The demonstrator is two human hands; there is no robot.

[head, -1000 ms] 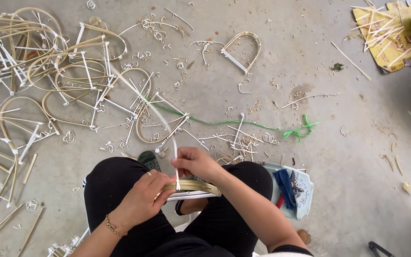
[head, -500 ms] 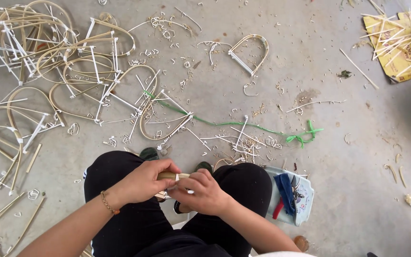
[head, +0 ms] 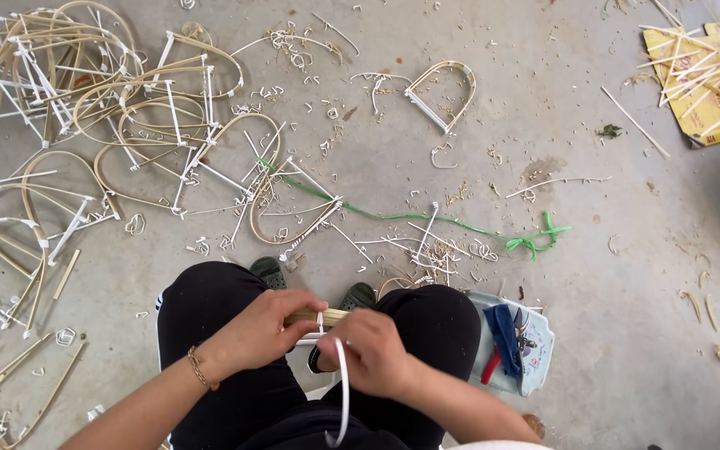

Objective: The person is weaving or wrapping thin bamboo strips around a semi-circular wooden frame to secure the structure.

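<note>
Ringing hands [head: 318, 337]: bent frames [head: 135, 142]; cord [head: 427, 221]

Around the one green cord [head: 427, 218] on the floor: one lone bent-cane frame [head: 442, 93] beyond it, one light-blue tray [head: 539, 350] on its near side, two dark sandals [head: 269, 272], and two hands [head: 264, 332] gripping one cane bundle [head: 317, 316].

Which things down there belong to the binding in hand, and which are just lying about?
In hand:
left hand
right hand
bamboo strip bundle
white band

Lying about:
finished bamboo hoops
green cord
blue tray of tools
yellow cardboard
</note>
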